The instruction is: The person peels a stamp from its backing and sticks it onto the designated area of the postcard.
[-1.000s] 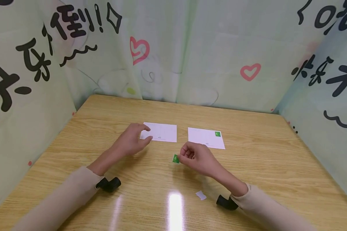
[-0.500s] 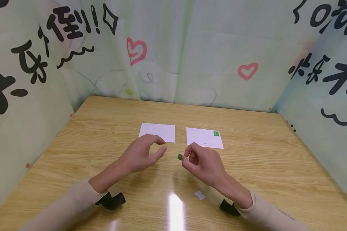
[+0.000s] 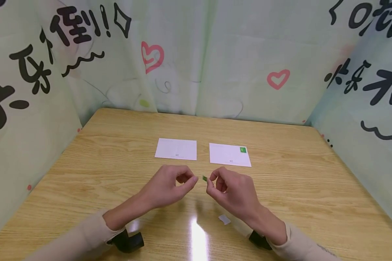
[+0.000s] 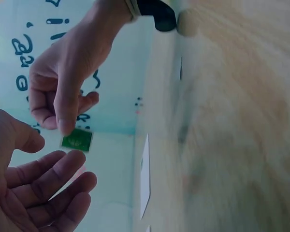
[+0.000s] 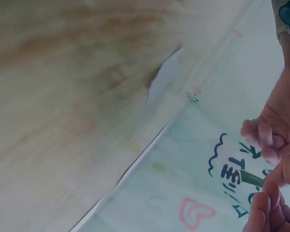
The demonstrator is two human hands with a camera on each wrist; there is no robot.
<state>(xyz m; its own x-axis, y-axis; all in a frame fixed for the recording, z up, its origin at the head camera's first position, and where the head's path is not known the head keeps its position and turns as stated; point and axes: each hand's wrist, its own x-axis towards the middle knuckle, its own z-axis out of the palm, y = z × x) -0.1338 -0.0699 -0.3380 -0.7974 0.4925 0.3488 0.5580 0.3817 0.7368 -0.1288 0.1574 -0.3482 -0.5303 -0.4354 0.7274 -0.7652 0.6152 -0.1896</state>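
Note:
My right hand (image 3: 236, 190) pinches a small green stamp (image 3: 204, 178) by its edge, between thumb and fingertip, above the table. Facing it is my left hand (image 3: 171, 185), fingertips close to the stamp's free side. In the left wrist view the left thumb and fingers stand apart, with the stamp (image 4: 77, 140) just beyond them. Tilted nearly edge-on, the stamp (image 5: 252, 178) shows as a thin strip in the right wrist view. Behind the hands lie two white rectangular cards: a left card (image 3: 175, 148) and a right card (image 3: 228, 154) bearing a green stamp (image 3: 243, 149) at its upper right corner.
A torn white paper scrap (image 3: 224, 219) lies on the wooden table (image 3: 297, 181) near the right wrist. Printed pale curtains (image 3: 241, 65) enclose the table's back and sides. Light glares off the front of the tabletop.
The left hand has moved from over the left card toward the right and nearer, up to the stamp. The right hand has shifted slightly, and its stamp has turned more edge-on.

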